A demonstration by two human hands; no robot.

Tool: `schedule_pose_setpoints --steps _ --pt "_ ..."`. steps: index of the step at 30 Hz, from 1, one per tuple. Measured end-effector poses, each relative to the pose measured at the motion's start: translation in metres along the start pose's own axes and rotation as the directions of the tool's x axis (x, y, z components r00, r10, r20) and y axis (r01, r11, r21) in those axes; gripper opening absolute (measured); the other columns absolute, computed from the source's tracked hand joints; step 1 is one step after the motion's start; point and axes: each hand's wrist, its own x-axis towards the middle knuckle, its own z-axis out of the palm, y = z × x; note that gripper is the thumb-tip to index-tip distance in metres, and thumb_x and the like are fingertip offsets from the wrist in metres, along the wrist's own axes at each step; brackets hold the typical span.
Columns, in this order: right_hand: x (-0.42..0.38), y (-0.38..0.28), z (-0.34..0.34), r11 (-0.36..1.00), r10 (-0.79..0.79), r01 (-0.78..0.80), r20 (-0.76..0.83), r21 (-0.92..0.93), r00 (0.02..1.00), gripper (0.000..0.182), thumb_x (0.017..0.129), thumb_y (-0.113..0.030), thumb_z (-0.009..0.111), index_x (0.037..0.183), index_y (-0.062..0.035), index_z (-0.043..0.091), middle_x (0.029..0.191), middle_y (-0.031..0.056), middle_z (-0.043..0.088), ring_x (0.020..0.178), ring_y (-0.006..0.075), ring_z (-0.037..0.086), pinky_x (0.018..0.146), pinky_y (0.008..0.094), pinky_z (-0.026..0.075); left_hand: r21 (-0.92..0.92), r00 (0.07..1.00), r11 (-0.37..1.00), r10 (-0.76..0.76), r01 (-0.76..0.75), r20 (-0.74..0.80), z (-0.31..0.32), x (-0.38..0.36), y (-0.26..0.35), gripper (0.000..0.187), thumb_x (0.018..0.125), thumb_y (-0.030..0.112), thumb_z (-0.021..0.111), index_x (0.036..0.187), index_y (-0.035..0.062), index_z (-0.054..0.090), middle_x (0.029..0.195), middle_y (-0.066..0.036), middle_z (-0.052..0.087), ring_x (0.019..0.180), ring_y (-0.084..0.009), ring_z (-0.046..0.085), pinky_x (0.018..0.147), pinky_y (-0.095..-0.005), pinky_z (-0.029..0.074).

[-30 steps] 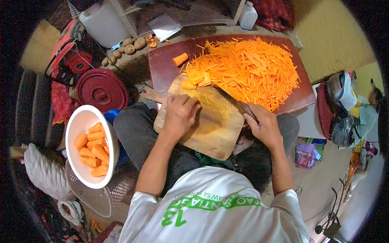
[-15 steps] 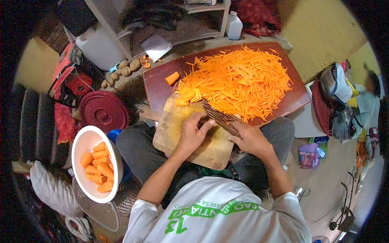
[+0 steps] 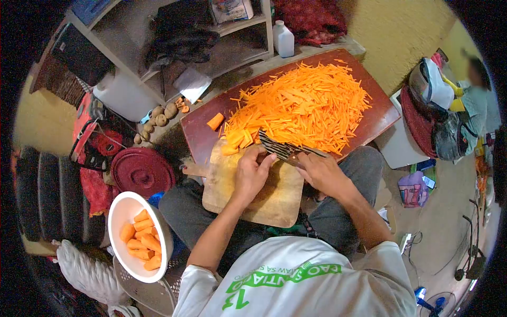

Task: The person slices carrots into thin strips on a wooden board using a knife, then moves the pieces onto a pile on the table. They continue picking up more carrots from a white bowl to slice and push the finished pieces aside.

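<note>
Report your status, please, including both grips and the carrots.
Right grip holding knife; left grip beside it. Carrot strips heaped beyond chopping board. No obstruction visible.

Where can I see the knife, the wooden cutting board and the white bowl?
Knife [image 3: 275,149]: head view, on the blade.
Wooden cutting board [image 3: 280,201]: head view, on its bare top surface.
White bowl [image 3: 121,212]: head view, on its inner wall.
</note>
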Motion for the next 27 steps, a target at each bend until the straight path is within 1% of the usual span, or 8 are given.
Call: schedule_pose_setpoints --steps 5,8,11,14,16,19,21,27 --pt "0.005 0.009 -0.016 1.000 -0.013 0.015 -0.076 0.018 0.997 0.033 0.099 -0.026 0.075 0.117 -0.0045 0.057 0.094 0.0184 0.071 0.087 0.0393 0.072 0.071 0.0502 0.058 0.008 0.999 1.000 0.029 -0.029 0.013 0.004 0.013 0.014 0.026 0.094 0.015 0.082 0.107 -0.0064 0.073 0.089 -0.016 0.069 0.076 -0.0235 0.066 0.071 -0.0370 0.052" --pt "0.011 0.015 -0.024 0.996 -0.015 0.025 -0.118 0.083 0.993 0.033 0.099 -0.027 0.075 0.117 -0.0049 0.058 0.097 0.0185 0.072 0.090 0.0405 0.072 0.072 0.0504 0.058 0.112 0.995 0.990 0.088 -0.092 0.038 0.001 0.022 0.021 0.032 0.092 0.018 0.085 0.110 -0.0061 0.072 0.100 -0.017 0.069 0.092 -0.0279 0.068 0.081 -0.0402 0.053" --pt "0.013 0.023 -0.027 0.997 -0.029 0.040 -0.171 0.064 0.985 0.032 0.100 -0.027 0.074 0.117 -0.0054 0.058 0.100 0.0184 0.073 0.093 0.0406 0.073 0.073 0.0508 0.058 0.303 0.954 0.913 0.297 -0.273 -0.037 0.005 0.032 0.005 0.047 0.087 0.022 0.089 0.120 -0.0049 0.069 0.115 -0.020 0.065 0.111 -0.0354 0.063 0.098 -0.0464 0.049" --pt "0.014 0.032 -0.026 1.000 0.007 -0.005 -0.107 0.026 0.994 0.032 0.100 -0.028 0.074 0.117 -0.0057 0.059 0.101 0.0181 0.073 0.094 0.0398 0.073 0.074 0.0513 0.058 0.284 0.945 0.922 0.305 -0.263 -0.115 0.009 0.042 0.005 0.065 0.083 0.026 0.093 0.132 -0.0045 0.063 0.130 -0.024 0.061 0.125 -0.0426 0.056 0.112 -0.0509 0.042" --pt "0.016 0.036 -0.028 0.998 0.053 -0.052 -0.049 0.017 0.997 0.033 0.100 -0.028 0.074 0.117 -0.0060 0.059 0.102 0.0181 0.073 0.094 0.0397 0.073 0.074 0.0515 0.058 0.303 0.928 0.901 0.356 -0.312 -0.104 0.013 0.052 0.006 0.073 0.081 0.028 0.094 0.137 -0.0052 0.060 0.138 -0.027 0.058 0.130 -0.0442 0.055 0.115 -0.0508 0.042" --pt "0.020 0.040 -0.039 0.997 -0.056 0.065 -0.166 0.051 0.985 0.034 0.099 -0.029 0.075 0.119 -0.0063 0.059 0.101 0.0175 0.073 0.093 0.0395 0.073 0.073 0.0511 0.058 0.235 0.923 0.904 0.380 -0.357 -0.061 0.018 0.076 0.014 0.082 0.081 0.032 0.095 0.142 -0.0066 0.057 0.147 -0.030 0.055 0.139 -0.0452 0.052 0.119 -0.0507 0.040" --pt "0.019 0.043 -0.039 0.998 -0.036 0.045 -0.178 0.048 0.983 0.034 0.099 -0.029 0.074 0.120 -0.0065 0.060 0.101 0.0173 0.073 0.093 0.0392 0.073 0.073 0.0509 0.058 0.150 0.921 0.912 0.389 -0.383 -0.012 0.025 0.104 0.004 0.088 0.080 0.037 0.096 0.146 -0.0062 0.057 0.153 -0.032 0.053 0.147 -0.0440 0.049 0.123 -0.0506 0.039" --pt "0.024 0.058 -0.044 0.997 -0.022 0.034 -0.184 0.064 0.983 0.032 0.102 -0.031 0.070 0.120 -0.0074 0.060 0.099 0.0164 0.072 0.089 0.0383 0.072 0.071 0.0505 0.057 0.117 0.930 0.926 0.347 -0.360 0.121 0.046 0.166 0.018 0.081 0.085 0.046 0.092 0.142 -0.0044 0.064 0.152 -0.030 0.059 0.145 -0.0418 0.055 0.122 -0.0472 0.042"
